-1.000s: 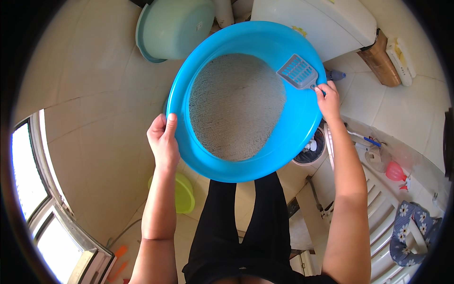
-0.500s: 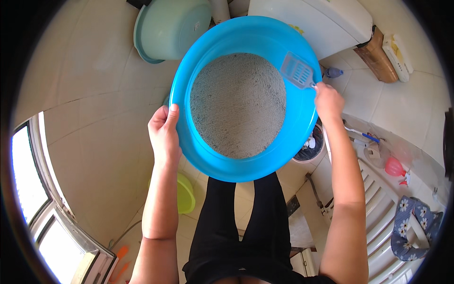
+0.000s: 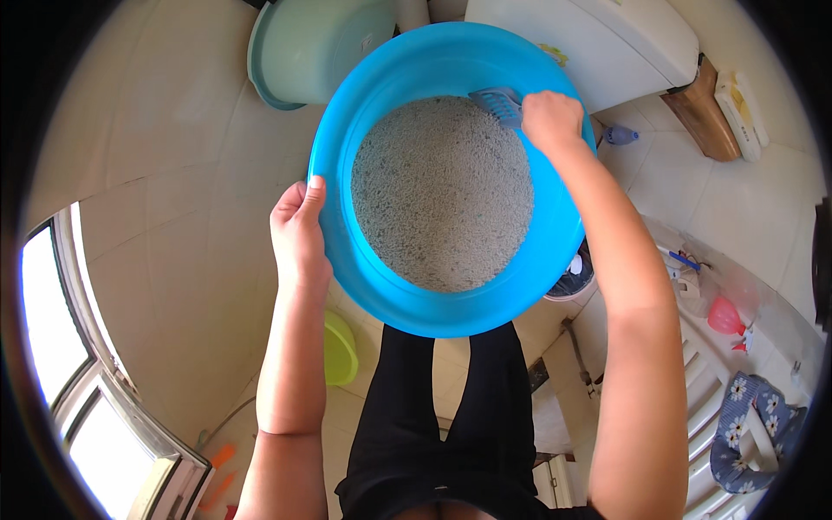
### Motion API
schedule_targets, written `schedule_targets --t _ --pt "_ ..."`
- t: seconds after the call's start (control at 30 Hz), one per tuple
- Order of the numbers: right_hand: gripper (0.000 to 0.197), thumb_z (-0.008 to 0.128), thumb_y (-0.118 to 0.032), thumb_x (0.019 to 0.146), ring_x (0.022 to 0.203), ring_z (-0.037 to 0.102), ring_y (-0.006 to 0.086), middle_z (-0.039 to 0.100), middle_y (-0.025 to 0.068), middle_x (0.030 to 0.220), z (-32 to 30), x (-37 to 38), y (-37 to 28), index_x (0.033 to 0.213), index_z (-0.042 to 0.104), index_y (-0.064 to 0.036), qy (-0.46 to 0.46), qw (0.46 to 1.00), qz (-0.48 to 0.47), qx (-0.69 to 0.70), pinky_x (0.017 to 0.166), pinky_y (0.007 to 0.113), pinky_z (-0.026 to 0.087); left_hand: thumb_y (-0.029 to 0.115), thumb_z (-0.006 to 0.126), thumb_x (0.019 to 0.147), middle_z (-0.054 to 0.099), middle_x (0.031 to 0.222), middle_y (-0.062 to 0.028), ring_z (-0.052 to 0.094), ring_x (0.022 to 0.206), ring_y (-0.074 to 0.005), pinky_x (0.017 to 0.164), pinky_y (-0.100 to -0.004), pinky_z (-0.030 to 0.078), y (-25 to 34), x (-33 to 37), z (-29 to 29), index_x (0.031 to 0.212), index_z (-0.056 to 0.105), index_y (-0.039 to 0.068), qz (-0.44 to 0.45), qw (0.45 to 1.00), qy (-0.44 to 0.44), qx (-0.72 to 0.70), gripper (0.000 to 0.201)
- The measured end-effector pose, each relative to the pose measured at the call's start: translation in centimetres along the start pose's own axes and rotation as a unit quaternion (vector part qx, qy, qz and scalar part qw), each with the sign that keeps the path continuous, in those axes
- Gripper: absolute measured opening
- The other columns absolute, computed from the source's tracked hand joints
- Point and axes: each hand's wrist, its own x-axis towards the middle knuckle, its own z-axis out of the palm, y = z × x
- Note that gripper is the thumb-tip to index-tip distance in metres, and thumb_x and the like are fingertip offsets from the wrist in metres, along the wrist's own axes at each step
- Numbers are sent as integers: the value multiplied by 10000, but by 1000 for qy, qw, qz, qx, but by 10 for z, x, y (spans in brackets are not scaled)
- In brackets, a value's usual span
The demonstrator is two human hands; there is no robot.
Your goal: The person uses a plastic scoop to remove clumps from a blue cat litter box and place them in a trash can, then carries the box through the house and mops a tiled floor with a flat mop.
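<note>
A person in black trousers steadies a wide blue basin by its left rim, a slotted scoop held at the far right of its inner wall. The left hand clamps the edge, thumb laid over the lip and fingers tucked mostly out of sight on the outer side; the right hand is curled tight, its fingers closed around the scoop's handle, which they all but cover. Grey granules spread across the basin's bottom, and the scoop's head tilts at their far right edge (whether its lip has bitten into them cannot be told from this angle). Good handling here seems to call for a low, shallow angle, so that the lip slides beneath the granules rather than pushing them up the wall, and for small, unhurried shakes kept well inside the rim. A firm left grip looks just as important: with the right hand off the rim, the basin could tip if the scoop presses hard on the far right side, and what bears it from below is hidden. Past the far rim show a pale green basin at left and a white fixture at right; a black-lined bin is partly covered by the near right edge.
</note>
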Motion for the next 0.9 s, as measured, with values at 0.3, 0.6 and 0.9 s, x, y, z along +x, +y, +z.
schedule_targets --t 0.3,0.6,0.9 --pt "168 634 -280 781 796 643 271 668 97 809 -2 9 -17 787 697 -124 -130 988 -72 33 645 393 499 246 590 888 428 562 74 334 501 -31 470 -203 292 -6 0 -3 608 449 120 -24 999 20 -19 338" --pt "141 665 -298 775 864 622 236 671 45 892 15 10 -63 868 712 -203 -237 939 -26 248 748 367 484 234 571 898 557 659 34 475 555 -48 536 -199 413 -10 6 -8 710 559 86 -30 998 -21 -45 240" --pt "144 648 -268 774 865 634 274 675 95 864 10 -19 -121 849 717 -166 -241 909 -88 327 752 398 496 224 572 895 525 628 48 437 539 -42 513 -202 383 -19 14 -15 654 514 111 -48 997 13 -55 272"
